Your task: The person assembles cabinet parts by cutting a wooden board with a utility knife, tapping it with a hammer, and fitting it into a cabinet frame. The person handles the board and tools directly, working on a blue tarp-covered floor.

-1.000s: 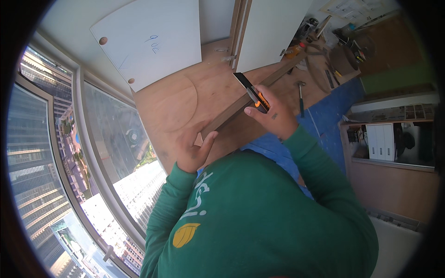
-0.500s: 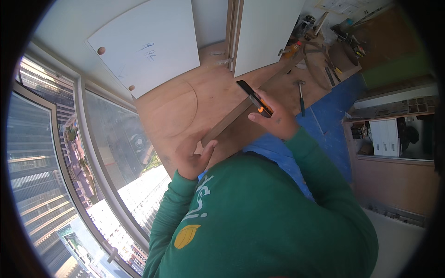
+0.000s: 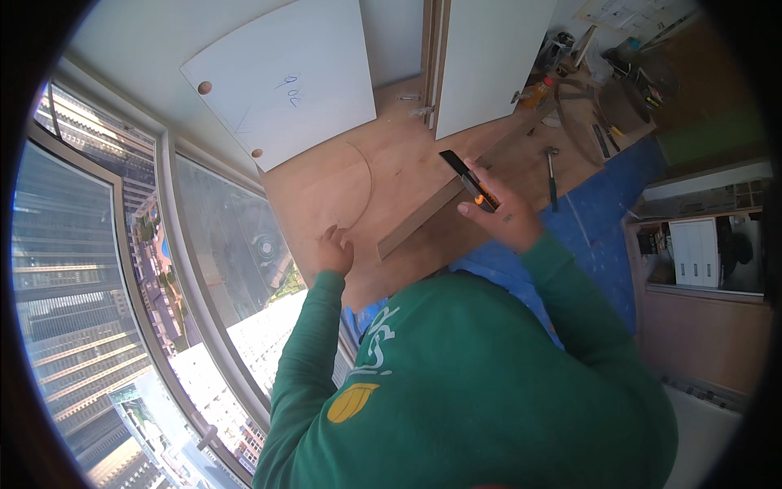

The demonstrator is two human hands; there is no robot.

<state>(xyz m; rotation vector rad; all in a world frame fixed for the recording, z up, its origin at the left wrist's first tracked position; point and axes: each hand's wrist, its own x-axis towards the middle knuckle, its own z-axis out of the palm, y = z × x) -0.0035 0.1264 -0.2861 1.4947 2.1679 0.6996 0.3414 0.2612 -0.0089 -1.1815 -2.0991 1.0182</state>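
My right hand (image 3: 509, 216) is closed around a black and orange utility knife (image 3: 481, 192), which points up and to the left over the wooden worktop (image 3: 318, 196). Below the knife lies a long, narrow brown wooden strip (image 3: 419, 218), set diagonally across the top. My left hand (image 3: 336, 251) is over the left part of the worktop, fingers slightly bent and apart. Its fingertips are close to the lower end of a thin curved line or strip (image 3: 371, 175); whether they touch it, I cannot tell.
White panels (image 3: 285, 81) stand along the far side. A hammer (image 3: 552, 179) lies at the worktop's right edge; beyond are an orange bottle (image 3: 538, 92) and curved wooden pieces (image 3: 574, 130). Blue sheeting (image 3: 599, 220) covers the floor. Windows (image 3: 228, 220) line the left.
My left hand has moved off the near end of the wooden strip toward the curved line, baring that end. My right hand still holds the utility knife. The whole view has shifted slightly.
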